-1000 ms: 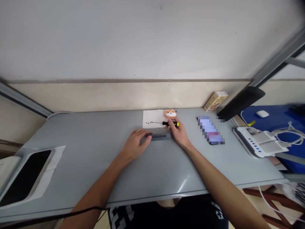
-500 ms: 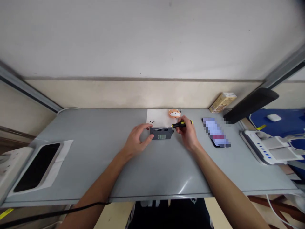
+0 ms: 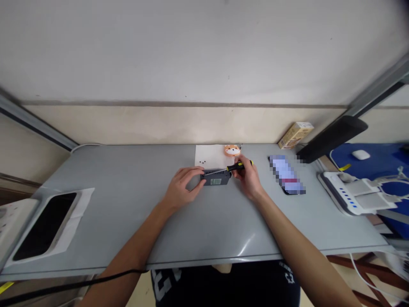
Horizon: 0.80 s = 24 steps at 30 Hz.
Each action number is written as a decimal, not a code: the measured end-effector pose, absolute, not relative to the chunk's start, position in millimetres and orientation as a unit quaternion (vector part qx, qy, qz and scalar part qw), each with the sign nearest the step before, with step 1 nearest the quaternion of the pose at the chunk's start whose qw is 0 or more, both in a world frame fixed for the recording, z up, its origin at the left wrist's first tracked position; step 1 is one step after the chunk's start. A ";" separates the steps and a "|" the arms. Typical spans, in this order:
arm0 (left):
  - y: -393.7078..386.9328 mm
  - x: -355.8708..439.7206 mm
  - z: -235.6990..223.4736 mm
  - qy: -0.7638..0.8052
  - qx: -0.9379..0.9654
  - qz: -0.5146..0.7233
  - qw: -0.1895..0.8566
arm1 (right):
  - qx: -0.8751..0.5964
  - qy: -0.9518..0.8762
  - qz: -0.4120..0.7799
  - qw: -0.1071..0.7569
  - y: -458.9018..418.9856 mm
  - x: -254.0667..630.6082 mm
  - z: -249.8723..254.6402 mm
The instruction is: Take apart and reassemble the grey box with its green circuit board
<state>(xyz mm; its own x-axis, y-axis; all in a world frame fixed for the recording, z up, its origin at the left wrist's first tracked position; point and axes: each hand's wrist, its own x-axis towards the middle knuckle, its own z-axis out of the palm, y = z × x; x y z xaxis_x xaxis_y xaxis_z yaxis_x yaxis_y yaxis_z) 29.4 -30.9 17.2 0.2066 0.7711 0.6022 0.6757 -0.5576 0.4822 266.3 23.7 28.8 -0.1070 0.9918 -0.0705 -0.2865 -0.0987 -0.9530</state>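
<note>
A small dark grey box (image 3: 207, 181) with a row of vent slots and a pale label is tilted up on the desk. Thumb and fingers of my left hand (image 3: 183, 184) pinch its left end. My right hand (image 3: 248, 177) is closed around the black and yellow handle of a screwdriver (image 3: 238, 165). The screwdriver's shaft slants left across the vented side, its tip by the upper left corner, close to my left fingers. Whether the tip sits in a screw is too small to tell. Behind the box, several tiny black screws (image 3: 202, 162) lie on a white sheet of paper (image 3: 209, 152).
An orange animal-face case (image 3: 232, 150) sits on the paper's right side. To the right are a phone (image 3: 287, 175), a small carton (image 3: 295, 134), a black upright object (image 3: 332, 138) and a white power strip (image 3: 341, 196). A dark-screened tablet (image 3: 46, 226) lies at left.
The grey box has been tilted so its labelled face shows. The screwdriver tip has moved from the screws on the paper to the box's upper left corner. The view shifted slightly.
</note>
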 end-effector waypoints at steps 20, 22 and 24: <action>-27.8 29.2 15.2 0.478 0.776 0.410 0.038 | -0.424 -0.426 0.609 0.517 25.6 268.0 24.8; -27.5 28.2 15.6 0.481 0.776 0.405 0.038 | -0.427 -0.428 0.608 0.515 25.7 268.5 24.9; -27.3 27.0 16.2 0.483 0.781 0.395 0.036 | -0.429 -0.429 0.604 0.517 25.9 269.0 25.4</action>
<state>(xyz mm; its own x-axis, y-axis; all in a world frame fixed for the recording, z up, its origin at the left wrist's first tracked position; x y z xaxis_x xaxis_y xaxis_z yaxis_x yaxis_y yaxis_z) 27.0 -27.3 16.2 0.2216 0.7826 0.5817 0.7262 -0.5306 0.4372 269.0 25.9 25.4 -0.0986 0.9923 -0.0751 -0.2567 -0.0983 -0.9615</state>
